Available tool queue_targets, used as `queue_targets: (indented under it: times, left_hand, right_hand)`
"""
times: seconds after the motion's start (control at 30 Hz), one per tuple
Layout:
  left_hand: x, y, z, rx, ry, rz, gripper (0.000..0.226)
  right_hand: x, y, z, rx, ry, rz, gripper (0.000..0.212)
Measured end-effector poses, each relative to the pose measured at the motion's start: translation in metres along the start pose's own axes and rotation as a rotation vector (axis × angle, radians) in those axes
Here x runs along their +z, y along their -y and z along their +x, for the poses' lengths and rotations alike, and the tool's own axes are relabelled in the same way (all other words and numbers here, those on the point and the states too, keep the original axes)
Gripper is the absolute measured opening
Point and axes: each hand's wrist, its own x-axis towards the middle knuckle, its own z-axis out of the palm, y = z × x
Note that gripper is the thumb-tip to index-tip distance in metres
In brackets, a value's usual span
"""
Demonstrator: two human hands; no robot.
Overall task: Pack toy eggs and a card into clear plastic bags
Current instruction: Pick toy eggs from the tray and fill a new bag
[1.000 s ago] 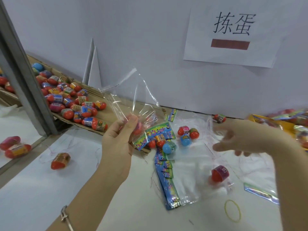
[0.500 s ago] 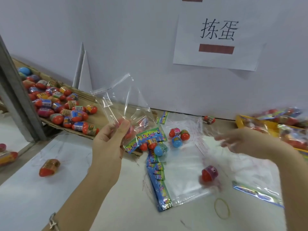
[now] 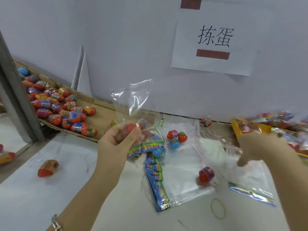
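- Film of the clear bag (image 3: 133, 100): thin, glossy, creased, catching white glare.
- Left hand (image 3: 120, 140) is raised above the table, fingers curled tight, pinching the bag's lower end. A red toy egg (image 3: 131, 128) shows through the film at the fingertips.
- Bag's long axis is near upright, with the mouth end up against the wall and leaning slightly right.
- Right hand (image 3: 260, 147) is blurred, low over the flat bags at right. One digit points down; cannot tell whether it holds anything.
- Egg pile (image 3: 58, 104): smooth ovals, mostly red with printed wraps, a few blue, heaped in a shallow cardboard tray (image 3: 103, 117) along the wall at left.
- Card strips (image 3: 155, 184) are bright printed and blue-edged, overlapped in a line running toward the viewer, beside the flat bags (image 3: 183, 185).
- Purple-and-red egg (image 3: 205, 174) sits on the flat bags. A three-egg cluster (image 3: 175, 139) lies further back, and a loose egg (image 3: 47, 168) lies on its side at far left.
- Rubber band (image 3: 218, 209), yellow, lies on the white table (image 3: 33, 197), which has faint scribbles.
- Yellow tray (image 3: 250, 129) of filled packets at the right edge, blurred.
- Pale wall (image 3: 116, 39) carries a paper sign (image 3: 213, 47) with two black characters and a brown-red bar.
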Motion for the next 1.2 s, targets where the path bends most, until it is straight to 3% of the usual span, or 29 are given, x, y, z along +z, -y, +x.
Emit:
queue_targets:
  times: [0.03,0.1,0.13,0.17,0.23,0.27,0.37,0.43,0.53,0.67,0.77,0.83,0.93,1.0,1.2]
  left_hand:
    - [0.000,0.000,0.001,-0.005,0.008,0.001,0.023]
    - [-0.002,-0.001,0.004,-0.026,0.002,-0.024,0.028]
    - [-0.003,-0.001,0.005,-0.038,-0.001,-0.029,0.030]
    - [-0.004,-0.001,0.005,-0.047,0.001,-0.037,0.030]
    - [-0.004,-0.002,0.004,-0.066,0.023,-0.077,0.022]
    - [-0.003,-0.002,0.004,-0.080,0.037,-0.106,0.015]
    - [-0.002,-0.005,0.002,-0.101,0.040,-0.153,0.013]
    - [-0.002,-0.007,0.002,-0.104,0.046,-0.142,0.013]
    - [0.000,-0.005,0.000,-0.081,0.095,-0.098,0.015]
    - [0.002,-0.001,-0.004,-0.054,0.171,0.027,0.043]
    - [0.003,0.000,-0.007,-0.032,0.219,0.092,0.050]
    - [0.004,0.000,-0.008,-0.023,0.249,0.111,0.048]
    - [0.003,0.002,-0.009,-0.008,0.289,0.142,0.047]
    - [0.003,0.004,-0.009,-0.006,0.319,0.180,0.047]
    - [0.002,0.003,-0.011,0.034,0.403,0.267,0.037]
  right_hand:
    - [0.001,0.004,0.012,-0.100,-0.091,0.085,0.051]
    - [0.002,0.012,-0.004,-0.366,0.150,0.284,0.056]
    - [0.009,0.012,-0.010,-0.450,0.170,0.301,0.056]
    - [0.020,0.010,-0.016,-0.519,0.200,0.134,0.055]
    - [0.046,0.005,-0.026,-0.518,0.194,-0.284,0.055]
    - [0.054,0.002,-0.028,-0.448,0.208,-0.382,0.055]
    - [0.068,-0.010,-0.031,-0.363,0.212,-0.606,0.043]
    - [0.068,-0.015,-0.030,-0.363,0.183,-0.565,0.031]
    - [0.066,-0.005,-0.033,-0.482,0.073,-0.297,0.032]
    - [0.054,0.042,-0.050,-0.750,0.103,0.576,0.030]
    - [0.051,0.077,-0.064,-0.906,0.136,0.717,0.031]
    - [0.056,0.090,-0.067,-0.948,0.064,0.652,0.029]
    - [0.069,0.090,-0.060,-0.935,-0.227,0.392,0.026]
    - [0.073,0.086,-0.054,-0.882,-0.328,0.234,0.019]
    - [0.060,0.076,-0.048,-0.924,-0.105,-0.072,0.018]
